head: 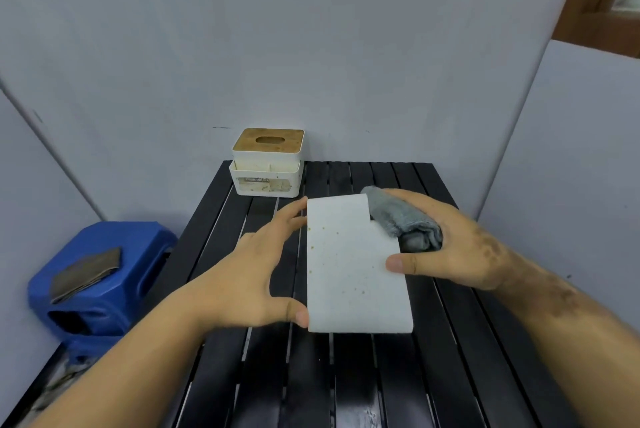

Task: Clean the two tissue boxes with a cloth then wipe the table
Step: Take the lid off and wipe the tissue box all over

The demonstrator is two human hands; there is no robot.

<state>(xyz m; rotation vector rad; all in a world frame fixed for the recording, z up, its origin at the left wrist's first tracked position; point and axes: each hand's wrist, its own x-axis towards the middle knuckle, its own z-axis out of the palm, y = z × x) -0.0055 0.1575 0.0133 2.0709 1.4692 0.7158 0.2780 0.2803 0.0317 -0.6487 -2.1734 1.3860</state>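
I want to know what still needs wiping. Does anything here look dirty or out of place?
Yes. The white tissue box between the hands carries brown specks across its upper face. The far tissue box with the wooden lid shows brownish stains on its front. Its lid sits straight, and nothing has spilled on the black table.

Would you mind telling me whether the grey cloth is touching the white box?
Touching: the head view shows the grey cloth pressed against the white box by the right hand.
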